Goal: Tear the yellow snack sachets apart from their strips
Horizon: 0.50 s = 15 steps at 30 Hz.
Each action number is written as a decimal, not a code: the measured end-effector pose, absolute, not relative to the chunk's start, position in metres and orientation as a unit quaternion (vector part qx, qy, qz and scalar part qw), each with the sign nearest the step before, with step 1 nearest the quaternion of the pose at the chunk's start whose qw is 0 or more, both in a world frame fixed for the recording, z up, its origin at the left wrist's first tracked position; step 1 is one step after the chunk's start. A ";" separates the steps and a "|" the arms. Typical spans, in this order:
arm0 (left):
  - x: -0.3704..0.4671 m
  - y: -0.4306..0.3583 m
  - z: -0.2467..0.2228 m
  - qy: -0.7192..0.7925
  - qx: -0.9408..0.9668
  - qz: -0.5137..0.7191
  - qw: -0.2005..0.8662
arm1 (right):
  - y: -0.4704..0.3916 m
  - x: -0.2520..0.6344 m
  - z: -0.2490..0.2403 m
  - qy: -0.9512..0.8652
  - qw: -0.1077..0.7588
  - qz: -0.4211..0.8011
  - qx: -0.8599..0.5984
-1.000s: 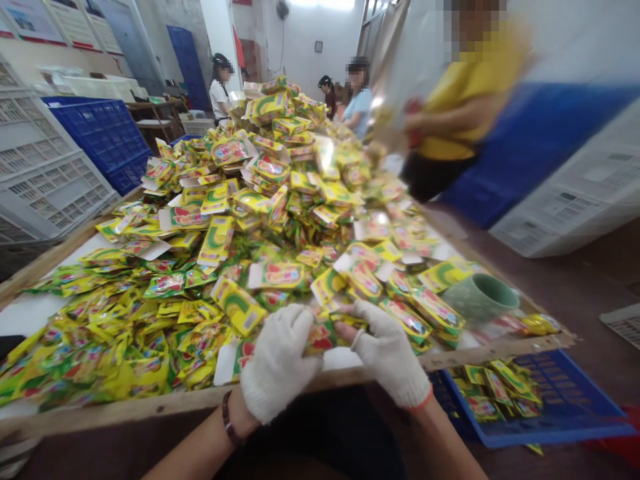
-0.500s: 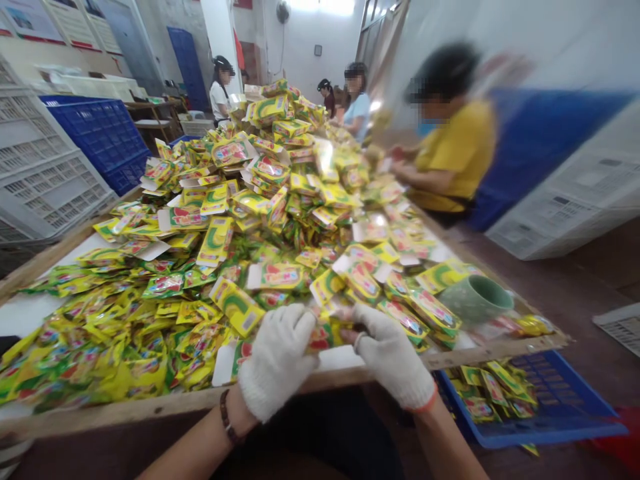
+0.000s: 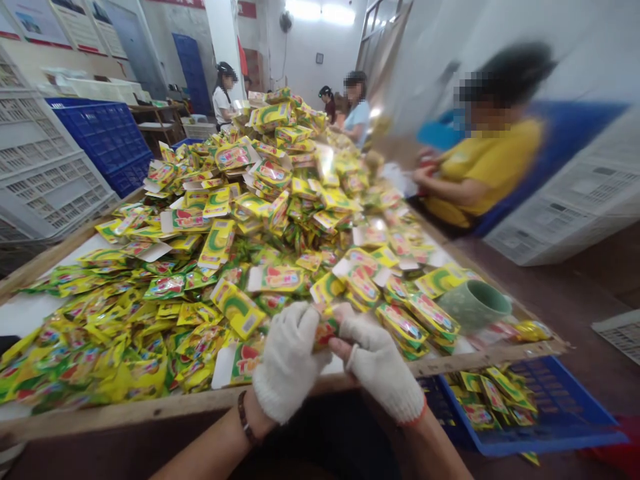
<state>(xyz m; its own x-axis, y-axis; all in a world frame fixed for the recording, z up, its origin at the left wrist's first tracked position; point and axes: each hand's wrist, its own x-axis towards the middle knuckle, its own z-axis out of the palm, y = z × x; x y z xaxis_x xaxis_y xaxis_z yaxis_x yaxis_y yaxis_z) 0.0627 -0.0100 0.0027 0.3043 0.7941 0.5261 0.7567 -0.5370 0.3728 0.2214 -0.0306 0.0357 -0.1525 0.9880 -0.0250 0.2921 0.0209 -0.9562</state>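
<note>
My left hand (image 3: 290, 360), in a white knitted glove, is closed on the left side of a small yellow and red packet (image 3: 326, 329) at the table's front edge. The glove hides much of it. My right hand (image 3: 379, 363), gloved with bare fingertips, pinches the packet's right side. Beside my left hand lies a box with a white flap (image 3: 239, 363). Behind my hands, yellow boxes (image 3: 277, 278) lie among loose packets. Flat shiny packets (image 3: 115, 333) spread over the left part of the table.
A green cup (image 3: 475, 305) stands at the table's right corner. Below it, a blue basket (image 3: 560, 433) holds boxes. A person in yellow (image 3: 500, 167) is at the right side; other people are farther back. Blue and white crates (image 3: 100, 143) stand at the left.
Both hands have come closer together around the packet, my left hand shifting right. The person in yellow appears farther right and more upright, with a red item at the hands.
</note>
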 end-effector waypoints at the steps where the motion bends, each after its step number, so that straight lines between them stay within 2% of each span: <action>1: 0.066 -0.011 0.001 0.477 0.804 0.351 0.057 | -0.027 0.223 0.036 -0.628 0.373 0.443 -0.520; 6: 0.065 -0.009 -0.005 0.445 0.777 0.381 0.230 | -0.010 0.232 0.032 -0.748 0.328 0.365 -0.446; 8: 0.057 -0.006 -0.008 0.448 0.734 0.399 0.319 | -0.010 0.230 0.023 -0.735 0.373 0.334 -0.457; 10: 0.049 -0.004 -0.010 0.458 0.672 0.410 0.412 | -0.014 0.225 0.011 -0.664 0.455 0.316 -0.503; 12: 0.044 -0.003 -0.010 0.462 0.620 0.422 0.473 | -0.018 0.219 -0.001 -0.584 0.510 0.352 -0.524; 15: 0.042 -0.001 -0.009 0.448 0.602 0.424 0.507 | -0.020 0.213 -0.013 -0.520 0.519 0.442 -0.515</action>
